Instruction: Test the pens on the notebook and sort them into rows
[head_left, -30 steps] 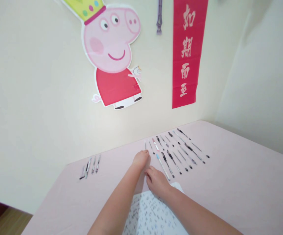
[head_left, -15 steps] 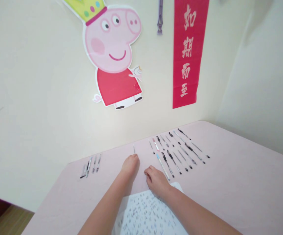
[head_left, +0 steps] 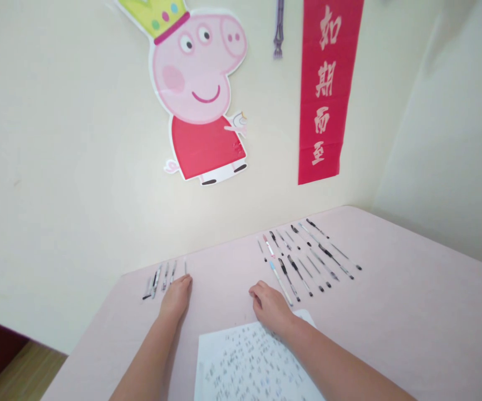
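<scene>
On the counter's (head_left: pixel 111 340) left, the left hand (head_left: pixel 177 296) pinches a thin pen (head_left: pixel 185 267) low so its far end pokes out, but I can't say whether the curled right hand (head_left: pixel 271 306) is closed.

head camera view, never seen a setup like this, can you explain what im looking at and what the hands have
There is no machine here: these are a person's two bare hands. The one camera is worn on the head, looking forward and down.

The left hand holds a slim pen, whose far end sticks out beyond the fingers. The right hand has its fingers curled, near the top edge of a sheet of writing; whether it holds anything, I can't tell.

On the pale pink table are a larger group of pens on the right and a smaller group of pens on the left. The wall behind bears a cartoon pig cutout and a red banner.
</scene>
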`<control>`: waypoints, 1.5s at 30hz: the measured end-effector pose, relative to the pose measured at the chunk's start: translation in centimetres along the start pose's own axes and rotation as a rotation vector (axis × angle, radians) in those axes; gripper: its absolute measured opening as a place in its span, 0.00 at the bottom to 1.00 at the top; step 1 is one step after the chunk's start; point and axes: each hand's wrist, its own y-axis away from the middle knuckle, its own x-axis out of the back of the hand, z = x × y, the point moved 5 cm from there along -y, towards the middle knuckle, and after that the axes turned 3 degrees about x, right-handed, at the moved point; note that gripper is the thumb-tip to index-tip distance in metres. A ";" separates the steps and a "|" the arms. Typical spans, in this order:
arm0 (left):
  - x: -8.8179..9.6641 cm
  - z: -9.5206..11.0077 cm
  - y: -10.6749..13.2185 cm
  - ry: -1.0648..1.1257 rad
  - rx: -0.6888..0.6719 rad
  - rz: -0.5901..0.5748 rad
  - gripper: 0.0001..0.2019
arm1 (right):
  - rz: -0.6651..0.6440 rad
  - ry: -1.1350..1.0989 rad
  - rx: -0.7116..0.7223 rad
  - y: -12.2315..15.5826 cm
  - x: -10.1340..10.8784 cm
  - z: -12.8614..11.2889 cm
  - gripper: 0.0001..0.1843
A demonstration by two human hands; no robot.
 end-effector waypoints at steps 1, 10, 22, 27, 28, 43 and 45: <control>0.0 -0.3 0.0 -0.010 0.008 0.007 0.20 | 0.001 -0.001 0.003 0.0 0.0 0.0 0.14; -0.1 -1.4 -0.2 -0.044 0.009 0.042 0.21 | 0.006 -0.009 0.000 0.0 -0.1 0.2 0.15; 0.5 -0.7 0.2 -0.084 -0.002 0.055 0.20 | 0.004 0.006 0.000 0.0 0.1 0.0 0.14; 1.9 3.6 -0.2 -0.045 -0.090 0.167 0.22 | -0.003 0.010 0.006 0.0 -0.2 0.1 0.14; 2.0 5.1 -0.3 -0.012 -0.125 0.165 0.23 | -0.007 0.012 0.006 0.0 -0.2 0.0 0.14; -0.9 24.0 -4.1 0.155 -0.504 -0.172 0.23 | -0.052 0.045 -0.026 -0.2 0.2 -0.3 0.14; -1.2 24.1 -4.4 0.136 -0.506 -0.192 0.21 | -0.048 0.037 -0.016 -0.2 0.2 -0.3 0.14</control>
